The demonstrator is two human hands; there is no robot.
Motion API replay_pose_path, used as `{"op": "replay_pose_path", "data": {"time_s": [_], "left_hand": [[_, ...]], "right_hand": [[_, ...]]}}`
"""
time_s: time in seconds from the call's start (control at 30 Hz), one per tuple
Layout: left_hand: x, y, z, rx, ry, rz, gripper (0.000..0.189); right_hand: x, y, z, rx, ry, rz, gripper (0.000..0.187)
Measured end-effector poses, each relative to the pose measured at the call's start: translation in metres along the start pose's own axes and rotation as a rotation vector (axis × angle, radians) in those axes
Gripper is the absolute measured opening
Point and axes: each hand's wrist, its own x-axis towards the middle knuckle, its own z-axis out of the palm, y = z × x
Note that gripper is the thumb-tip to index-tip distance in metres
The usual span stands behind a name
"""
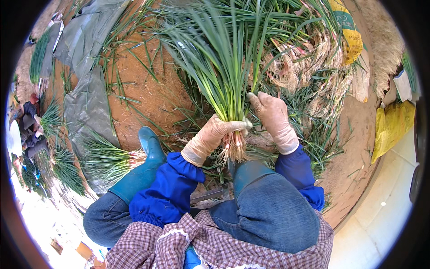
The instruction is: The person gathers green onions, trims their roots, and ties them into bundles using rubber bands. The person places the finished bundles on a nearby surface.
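My left hand (pixel 218 134), in a pale, soil-stained glove, is wrapped around the lower stems of a bunch of green garlic (pixel 231 90). Its leaves fan upward and away from me; pinkish-white bases and stringy roots (pixel 234 153) hang below the fist. On the bunch's right side, my right hand (pixel 273 116), gloved alike, has thumb and forefinger at a single stalk (pixel 256 79) and appears to pinch it. Beyond the right hand lies a large heap of loose green garlic (pixel 295 50), its tangled roots turned to the right.
A trimmed bunch (pixel 111 156) lies on a grey plastic sheet (pixel 89 101) beside my left rubber boot (pixel 153 146). Leaf scraps litter the brown soil (pixel 144 97). Yellow sacks (pixel 393 126) are at right, near pale tiles (pixel 396 175). Another person (pixel 30 121) is at far left with more bunches.
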Motion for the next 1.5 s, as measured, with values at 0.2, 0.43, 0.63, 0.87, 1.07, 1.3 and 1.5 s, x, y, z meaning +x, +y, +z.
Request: {"op": "replay_pose_path", "data": {"time_s": [0.2,0.43,0.63,0.87,1.07,1.3,1.5], "left_hand": [[0.001,-0.007,0.000,0.033,0.236,-0.057,0.020],[-0.008,-0.011,0.003,-0.191,0.283,-0.039,0.022],[-0.032,0.009,-0.002,-0.460,0.158,0.132,0.028],[-0.065,0.060,-0.034,-0.641,0.226,0.697,0.032],[-0.016,0.044,-0.043,-0.249,0.330,0.323,0.028],[0.007,-0.023,-0.020,-0.426,0.273,0.183,0.026],[-0.023,-0.017,-0.033,-0.342,0.121,0.026,0.028]], "right_hand": [[0.006,-0.027,-0.032,0.891,0.149,0.300,0.024],[-0.008,-0.014,0.001,1.292,0.159,0.323,0.023],[0.040,0.069,-0.076,0.083,-0.109,0.140,0.030],[0.126,0.103,-0.093,-0.387,0.303,0.005,0.019],[0.061,0.048,-0.053,-0.386,0.511,-0.128,0.019],[-0.022,-0.035,-0.010,-0.161,-0.218,-0.519,0.024],[0.010,-0.033,0.012,0.682,-0.370,-0.125,0.053]]}}
